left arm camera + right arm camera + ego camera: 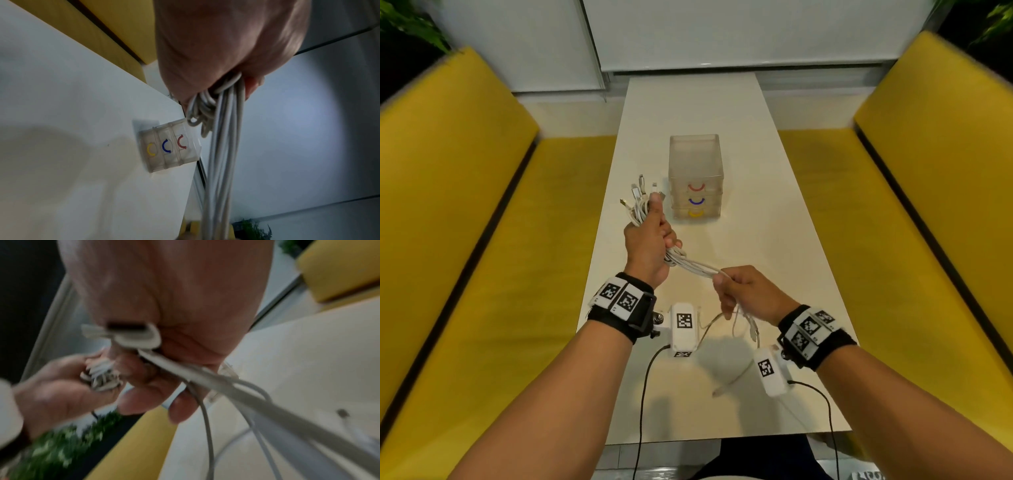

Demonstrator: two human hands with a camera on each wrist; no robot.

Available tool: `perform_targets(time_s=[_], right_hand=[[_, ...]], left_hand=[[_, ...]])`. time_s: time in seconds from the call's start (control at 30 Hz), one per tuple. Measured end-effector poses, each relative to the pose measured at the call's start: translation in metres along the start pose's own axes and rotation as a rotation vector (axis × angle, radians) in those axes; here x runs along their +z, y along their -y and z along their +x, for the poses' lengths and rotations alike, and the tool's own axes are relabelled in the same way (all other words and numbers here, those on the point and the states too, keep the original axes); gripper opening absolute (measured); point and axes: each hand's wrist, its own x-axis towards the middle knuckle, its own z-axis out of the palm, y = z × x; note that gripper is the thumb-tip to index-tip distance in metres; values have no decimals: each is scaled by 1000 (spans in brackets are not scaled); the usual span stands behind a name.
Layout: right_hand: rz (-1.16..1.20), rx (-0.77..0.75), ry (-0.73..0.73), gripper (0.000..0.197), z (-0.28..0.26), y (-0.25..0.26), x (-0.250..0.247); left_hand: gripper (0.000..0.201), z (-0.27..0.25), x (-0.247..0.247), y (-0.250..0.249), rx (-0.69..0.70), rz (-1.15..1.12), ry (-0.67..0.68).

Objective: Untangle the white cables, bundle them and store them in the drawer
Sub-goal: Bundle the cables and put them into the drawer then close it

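The left hand [650, 240] grips a bunch of white cables [690, 265] above the counter [774, 212], the right hand [746, 294] pinches the same cables nearby with loose ends hanging down, and the clear drawer box [695, 178] stands just behind them.

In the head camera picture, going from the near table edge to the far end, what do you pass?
Loose cable end → right hand → left hand → cable plugs → clear drawer unit.
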Motion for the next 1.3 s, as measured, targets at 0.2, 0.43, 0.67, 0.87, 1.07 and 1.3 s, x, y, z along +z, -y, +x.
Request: perform_targets(time_s=[0.2, 0.43, 0.67, 0.87, 1.07, 1.3], right_hand=[[345, 157, 78, 33, -4, 16, -27], [-17, 243, -246, 41, 4, 32, -6], [-59, 146, -521, 40, 11, 69, 5], [278, 302, -259, 34, -3, 90, -11], [269, 400, -56, 33, -8, 73, -17], [6, 405, -312, 32, -3, 70, -14]], left_hand=[[24, -4, 0, -3, -3, 7, 30], [47, -14, 10, -3, 128, 322, 31], [50, -15, 1, 8, 211, 599, 86], [52, -12, -9, -12, 49, 369, -16], [56, -6, -12, -27, 43, 213, -30], [56, -10, -13, -15, 52, 314, 68]])
